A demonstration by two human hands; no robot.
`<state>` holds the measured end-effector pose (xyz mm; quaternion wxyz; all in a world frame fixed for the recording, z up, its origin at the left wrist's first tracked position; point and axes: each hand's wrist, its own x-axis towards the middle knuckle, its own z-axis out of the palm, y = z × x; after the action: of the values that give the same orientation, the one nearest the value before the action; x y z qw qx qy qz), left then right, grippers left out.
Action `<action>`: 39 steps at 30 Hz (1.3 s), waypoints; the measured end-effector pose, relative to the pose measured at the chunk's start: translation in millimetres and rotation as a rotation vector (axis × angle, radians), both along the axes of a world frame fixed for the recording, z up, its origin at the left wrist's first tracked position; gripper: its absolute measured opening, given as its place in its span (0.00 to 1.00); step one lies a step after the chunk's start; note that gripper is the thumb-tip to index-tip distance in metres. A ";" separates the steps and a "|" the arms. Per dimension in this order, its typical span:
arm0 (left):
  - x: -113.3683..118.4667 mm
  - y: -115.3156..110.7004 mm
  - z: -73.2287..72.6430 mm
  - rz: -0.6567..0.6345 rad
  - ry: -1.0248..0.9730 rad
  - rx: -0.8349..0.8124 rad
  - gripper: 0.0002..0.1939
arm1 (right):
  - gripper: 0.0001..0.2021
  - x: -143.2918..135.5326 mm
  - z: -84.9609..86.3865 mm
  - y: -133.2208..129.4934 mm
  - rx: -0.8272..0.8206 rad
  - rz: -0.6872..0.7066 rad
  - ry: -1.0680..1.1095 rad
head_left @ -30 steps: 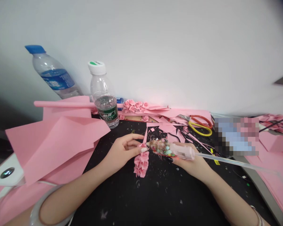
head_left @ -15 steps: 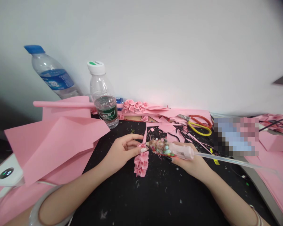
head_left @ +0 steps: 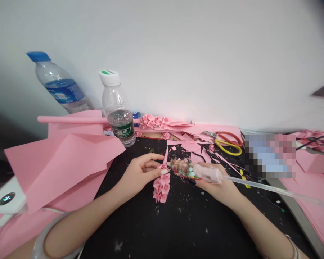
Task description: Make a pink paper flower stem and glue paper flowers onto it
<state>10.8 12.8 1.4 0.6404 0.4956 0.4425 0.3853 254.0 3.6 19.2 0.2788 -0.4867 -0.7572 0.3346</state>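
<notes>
Pinched in my left hand (head_left: pixel 140 172) is a strip of pink paper roses (head_left: pixel 161 189), its pointed pink end reaching up past my fingertips. My right hand (head_left: pixel 216 189) grips a glue gun (head_left: pixel 207 172) crusted with coloured beads. A long clear glue stick (head_left: pixel 261 185) sticks out of its back to the right. The gun's nozzle meets the upper end of the rose strip, close to my left thumb. Whether glue is coming out is too small to tell.
Scissors (head_left: pixel 228 144) with red and yellow handles lie beyond the gun among paper scraps (head_left: pixel 190 145). Two bottles, one green-labelled (head_left: pixel 121 124) and one blue-labelled (head_left: pixel 62 90), stand at the back left. Folded pink sheets (head_left: pixel 67 158) cover the left. A blurred-out rectangle (head_left: pixel 270 154) is at right.
Almost nothing differs. Both hands, the glue gun and the rose strip stay in place, with only a very slight shift of the whole view.
</notes>
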 end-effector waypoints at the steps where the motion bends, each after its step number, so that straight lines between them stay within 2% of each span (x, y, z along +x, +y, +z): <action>1: 0.1 0.0 0.2 -0.001 -0.001 -0.001 0.19 | 0.08 -0.1 0.4 0.0 -0.005 0.004 0.001; 19: 0.7 -0.4 1.0 -0.006 0.010 -0.006 0.19 | 0.08 0.7 0.9 0.1 -0.007 0.005 -0.007; 39: 1.1 -0.9 0.3 0.003 0.007 -0.014 0.20 | 0.08 1.7 0.8 -0.4 0.060 0.011 -0.049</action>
<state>11.9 11.9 1.7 0.6418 0.4918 0.4483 0.3811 255.8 3.2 20.0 0.2729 -0.4819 -0.7762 0.3014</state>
